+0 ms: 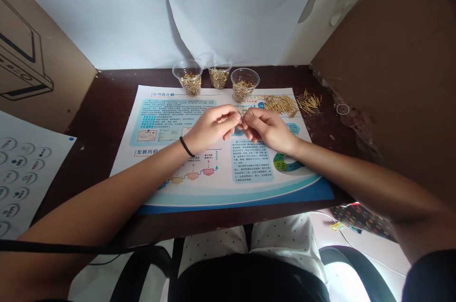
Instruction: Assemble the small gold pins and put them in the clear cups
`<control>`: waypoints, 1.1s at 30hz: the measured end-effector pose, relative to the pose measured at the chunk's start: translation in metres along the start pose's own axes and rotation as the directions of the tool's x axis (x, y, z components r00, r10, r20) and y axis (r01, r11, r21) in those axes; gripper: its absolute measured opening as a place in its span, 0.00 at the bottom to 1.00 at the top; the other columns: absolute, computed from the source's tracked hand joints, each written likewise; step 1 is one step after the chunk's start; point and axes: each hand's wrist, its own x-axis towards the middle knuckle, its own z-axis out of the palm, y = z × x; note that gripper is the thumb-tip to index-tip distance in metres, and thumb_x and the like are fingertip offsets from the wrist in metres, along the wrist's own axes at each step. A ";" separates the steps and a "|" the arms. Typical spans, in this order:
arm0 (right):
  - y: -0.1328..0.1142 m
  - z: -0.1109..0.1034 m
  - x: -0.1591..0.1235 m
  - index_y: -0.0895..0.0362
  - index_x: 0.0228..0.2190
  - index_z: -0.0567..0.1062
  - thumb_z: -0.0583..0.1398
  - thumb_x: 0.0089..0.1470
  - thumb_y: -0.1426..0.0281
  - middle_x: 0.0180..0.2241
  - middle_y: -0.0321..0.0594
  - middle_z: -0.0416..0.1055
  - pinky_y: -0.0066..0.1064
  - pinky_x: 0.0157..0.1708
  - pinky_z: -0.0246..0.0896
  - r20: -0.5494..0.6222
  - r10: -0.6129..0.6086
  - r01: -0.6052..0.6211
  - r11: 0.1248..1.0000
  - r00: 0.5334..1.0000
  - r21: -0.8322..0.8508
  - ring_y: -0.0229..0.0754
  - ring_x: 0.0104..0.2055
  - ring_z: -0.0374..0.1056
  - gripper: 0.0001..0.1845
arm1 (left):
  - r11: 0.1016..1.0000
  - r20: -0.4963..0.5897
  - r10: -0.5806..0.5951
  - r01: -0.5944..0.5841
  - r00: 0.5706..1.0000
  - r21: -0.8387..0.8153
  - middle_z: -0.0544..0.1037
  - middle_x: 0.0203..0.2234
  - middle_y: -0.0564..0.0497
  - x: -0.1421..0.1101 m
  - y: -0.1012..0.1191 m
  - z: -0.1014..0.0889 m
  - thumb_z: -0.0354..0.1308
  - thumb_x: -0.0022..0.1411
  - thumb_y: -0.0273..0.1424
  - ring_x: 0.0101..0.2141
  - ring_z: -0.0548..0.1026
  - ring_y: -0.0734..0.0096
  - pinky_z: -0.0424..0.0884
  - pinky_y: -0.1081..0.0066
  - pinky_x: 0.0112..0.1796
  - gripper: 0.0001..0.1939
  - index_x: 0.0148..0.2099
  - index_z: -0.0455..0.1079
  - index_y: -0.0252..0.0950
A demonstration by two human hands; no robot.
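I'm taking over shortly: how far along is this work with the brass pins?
Done: three clear plastic cups already hold brass pins. In hand: the left hand and right hand pinch what looks like one thin pin. Left: a loose row of brass pins and a smaller scattered pile on the dark wooden desk.

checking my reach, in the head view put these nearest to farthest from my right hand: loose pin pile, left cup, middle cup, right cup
From the right hand in the head view:
1. Loose pin pile: just ahead, slightly right
2. Right cup: ahead, slightly left
3. Middle cup: farther back, to the left
4. Left cup: farthest, back left
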 end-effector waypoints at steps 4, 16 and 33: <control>-0.002 -0.001 0.000 0.57 0.25 0.67 0.55 0.62 0.55 0.18 0.31 0.65 0.23 0.18 0.57 0.018 0.011 -0.010 0.999 1.000 -0.037 0.28 0.17 0.59 0.21 | 0.999 -0.006 -0.016 0.016 1.000 0.027 0.72 0.24 0.51 -0.001 0.002 0.000 0.54 0.65 0.28 0.19 0.64 0.82 0.62 0.79 0.21 0.09 0.31 0.66 0.32; 0.000 -0.003 0.000 0.57 0.25 0.67 0.54 0.63 0.57 0.18 0.31 0.65 0.23 0.19 0.57 0.063 0.013 -0.011 0.999 0.998 -0.037 0.29 0.18 0.60 0.20 | 0.997 0.012 -0.053 0.052 0.999 0.062 0.67 0.19 0.54 -0.002 0.005 -0.001 0.53 0.65 0.31 0.20 0.64 0.80 0.61 0.78 0.23 0.12 0.29 0.66 0.33; -0.006 -0.003 0.000 0.56 0.19 0.65 0.53 0.60 0.70 0.12 0.27 0.59 0.22 0.15 0.49 0.034 0.007 -0.005 0.998 0.999 -0.056 0.27 0.14 0.51 0.18 | 0.999 0.006 -0.050 0.049 0.999 0.012 0.70 0.22 0.52 -0.002 0.004 0.001 0.49 0.66 0.28 0.20 0.65 0.81 0.62 0.78 0.22 0.11 0.30 0.66 0.32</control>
